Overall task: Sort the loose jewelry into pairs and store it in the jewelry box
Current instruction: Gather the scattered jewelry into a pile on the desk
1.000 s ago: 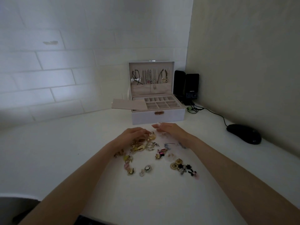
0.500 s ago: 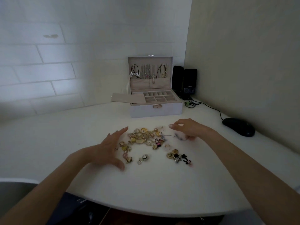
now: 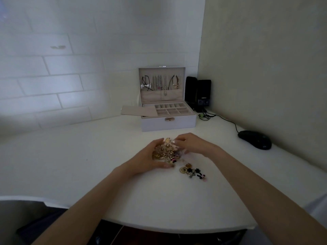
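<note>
White desk surface (image 3: 88,156) in a corner of tiled and plain walls is serving as the work area. Near its front edge, the jewelry heap (image 3: 165,152) is being drawn together: half a second ago the gold-toned pieces were lying in a wide scatter; now they are bunching into one compact mound between the two hands. The left hand (image 3: 146,160), previously flat with spread fingers beside the scatter, is now cupping the mound's left side, fingers curled round it and thumb closing along its near edge. The right hand (image 3: 192,145) is curling its fingers over the far right side, fingertips touching the top pieces; whether it is pinching a single piece cannot be determined. A stray cluster (image 3: 192,172) of dark and gold pieces is lying just outside the mound, to the near right, not yet collected. Judged from this, gathering is in progress and pairing is not yet started. The jewelry box (image 3: 168,123) is standing open well behind the hands, its compartment tray (image 3: 170,110) appearing empty and necklaces hanging in the lid (image 3: 161,84). Two black speakers (image 3: 198,92) and a mouse (image 3: 254,139) are standing to the right.
</note>
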### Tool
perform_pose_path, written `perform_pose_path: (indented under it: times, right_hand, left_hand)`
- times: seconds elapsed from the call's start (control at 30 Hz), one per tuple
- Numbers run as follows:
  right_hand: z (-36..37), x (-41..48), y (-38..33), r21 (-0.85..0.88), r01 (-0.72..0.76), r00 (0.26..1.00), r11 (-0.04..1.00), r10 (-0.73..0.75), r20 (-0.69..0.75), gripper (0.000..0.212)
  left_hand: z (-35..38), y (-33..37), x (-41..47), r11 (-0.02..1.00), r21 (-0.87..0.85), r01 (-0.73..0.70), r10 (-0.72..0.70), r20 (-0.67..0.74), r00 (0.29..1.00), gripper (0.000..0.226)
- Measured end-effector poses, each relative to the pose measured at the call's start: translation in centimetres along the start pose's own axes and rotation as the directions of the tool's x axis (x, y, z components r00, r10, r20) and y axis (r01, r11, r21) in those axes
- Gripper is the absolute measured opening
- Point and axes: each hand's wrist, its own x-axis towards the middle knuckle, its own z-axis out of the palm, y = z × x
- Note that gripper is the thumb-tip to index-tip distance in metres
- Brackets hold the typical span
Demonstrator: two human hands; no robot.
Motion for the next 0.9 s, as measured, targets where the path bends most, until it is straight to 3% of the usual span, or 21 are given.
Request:
perform_pose_path:
  times: [0.07,0.13,0.23,0.3,0.37,0.43,0.67,0.77,0.83,0.9]
  right_hand:
    - [-1.9,-1.4,0.0,-0.041,-0.013,0.999,0.999,0.011,-0.044,0.04]
    - [-3.6,-3.1,-0.1,-0.099,-0.083,0.994,0.992,0.089,0.061,0.055]
    - [-4.5,-5.5,-0.2,-0.223,-0.227,0.901,0.948,0.292,0.321,0.091]
    - [-3.9,-6.8,-0.2,-0.258,-0.265,0.858,0.929,0.349,0.376,0.107]
    - [-3.0,-7.1,-0.2,-0.252,-0.26,0.87,0.932,0.34,0.358,0.114]
    - [-2.1,-6.8,-0.2,-0.247,-0.235,0.906,0.94,0.304,0.295,0.113]
    - [-0.3,-3.7,0.2,0.051,-0.236,0.954,0.97,0.221,0.202,0.09]
    - [-0.5,-3.6,0.5,0.137,-0.21,0.962,0.968,0.179,0.206,0.081]
    - [-1.2,-4.1,0.6,0.186,-0.171,0.963,0.968,0.124,0.238,0.066]
    - [-2.1,-4.4,0.9,0.22,-0.119,0.982,0.968,0.083,0.168,0.047]
  left_hand:
    - [-0.6,-0.4,0.1,0.992,-0.122,0.009,-0.017,-0.063,0.998,0.089]
    - [-1.0,-0.5,0.6,0.983,-0.181,0.039,-0.06,-0.112,0.992,0.076]
    - [-1.3,0.2,1.7,0.989,-0.118,0.085,-0.095,-0.078,0.992,0.071]
    - [-1.1,1.0,2.6,0.996,-0.038,0.077,-0.077,-0.006,0.997,0.087]
    - [-0.4,2.0,3.4,0.996,0.0,0.085,-0.085,0.063,0.994,0.075]
    - [0.2,2.5,3.9,0.997,-0.012,0.083,-0.081,0.112,0.99,0.066]
    - [0.3,3.6,2.4,0.974,-0.208,0.088,-0.044,0.207,0.977,0.068]
    - [0.5,3.9,1.3,0.966,-0.245,0.08,-0.04,0.164,0.986,0.066]
    - [1.1,3.9,0.6,0.963,-0.259,0.072,-0.047,0.1,0.994,0.068]
    - [1.9,3.8,0.0,0.96,-0.272,0.059,-0.052,0.032,0.998,0.071]
